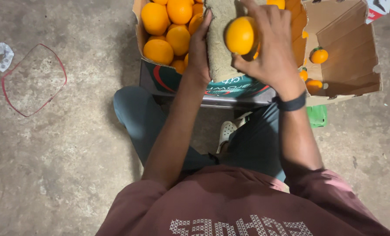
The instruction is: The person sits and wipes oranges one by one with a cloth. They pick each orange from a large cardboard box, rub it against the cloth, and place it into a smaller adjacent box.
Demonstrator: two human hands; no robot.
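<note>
- Head view, looking straight down past the person's maroon shirt (230,205) and knees: the right hand (271,48) wraps an orange (240,35), fingers curled over its far side and thumb under the near side, so the fruit sits gripped at the hand's left edge.
- The left hand (199,48) lies flat, fingers together, pressed along the left edge of a rough tan pad (221,43) that stands between the two hands.
- The orange touches or just overlaps the pad's right edge; being round, it has no long axis to speak of. The right hand is plainly the nearer one, the left being parted from the fruit by the pad.
- Left of the pad, a cardboard box (139,35) is heaped with oranges (160,26); right of it, an open carton (356,70) holds only a few small ones (319,56).
- The top of the picture cuts off both boxes and the right fingertips; whether the pad is cloth or sponge is hard to tell.
</note>
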